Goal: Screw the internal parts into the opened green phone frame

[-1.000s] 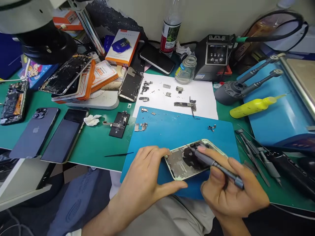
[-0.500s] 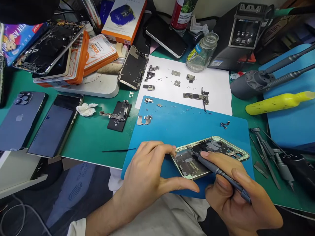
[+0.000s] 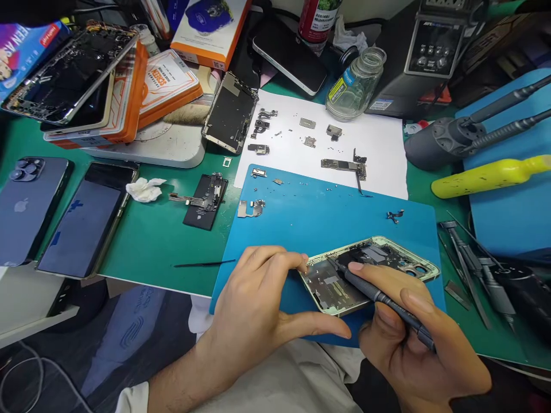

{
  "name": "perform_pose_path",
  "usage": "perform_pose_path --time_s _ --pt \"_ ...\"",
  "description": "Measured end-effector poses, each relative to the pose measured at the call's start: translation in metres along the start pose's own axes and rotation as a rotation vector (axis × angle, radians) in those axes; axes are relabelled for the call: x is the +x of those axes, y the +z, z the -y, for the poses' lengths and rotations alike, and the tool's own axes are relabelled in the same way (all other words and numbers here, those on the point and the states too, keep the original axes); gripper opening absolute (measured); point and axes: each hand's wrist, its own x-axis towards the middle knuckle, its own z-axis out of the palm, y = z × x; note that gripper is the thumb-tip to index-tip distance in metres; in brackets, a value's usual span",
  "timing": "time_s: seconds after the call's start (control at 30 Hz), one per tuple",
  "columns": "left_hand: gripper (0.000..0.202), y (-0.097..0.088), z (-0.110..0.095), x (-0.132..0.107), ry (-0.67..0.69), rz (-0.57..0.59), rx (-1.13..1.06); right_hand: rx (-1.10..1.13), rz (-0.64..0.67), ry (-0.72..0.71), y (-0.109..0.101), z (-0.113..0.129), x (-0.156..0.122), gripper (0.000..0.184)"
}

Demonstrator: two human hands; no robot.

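A gutted phone housing [image 3: 340,289] with a pale green frame lies tilted over the blue mat [image 3: 310,215], its inside facing up. My left hand [image 3: 253,298] grips its left end, fingertips at the upper left corner and thumb along the near edge. In my right hand [image 3: 413,321] is a slim dark screwdriver [image 3: 365,285] with a knurled handle, held like a pen. Its tip touches or hovers at the far inner edge of the housing; contact is too small to tell. My right fingers cover part of the housing. A small flex cable [image 3: 395,216] rests on the mat beyond it.
White paper [image 3: 293,166] carries a logic board [image 3: 344,165] and several small parts. To the left lie a battery [image 3: 204,203], a black stick [image 3: 204,264] and two phones. A glass jar [image 3: 356,86] stands behind; tools [image 3: 469,269] lie at right.
The screwdriver tip has shifted slightly left and up along the housing's edge. My left hand keeps its hold. The camera view has moved a little.
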Motion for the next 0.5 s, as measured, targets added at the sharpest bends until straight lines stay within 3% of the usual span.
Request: perform_pose_path --time_s 0.5 --pt "0.065 -0.0002 0.0006 -0.0024 -0.02 0.021 -0.015 -0.006 0.002 -0.003 0.0011 -0.0002 0.001 0.078"
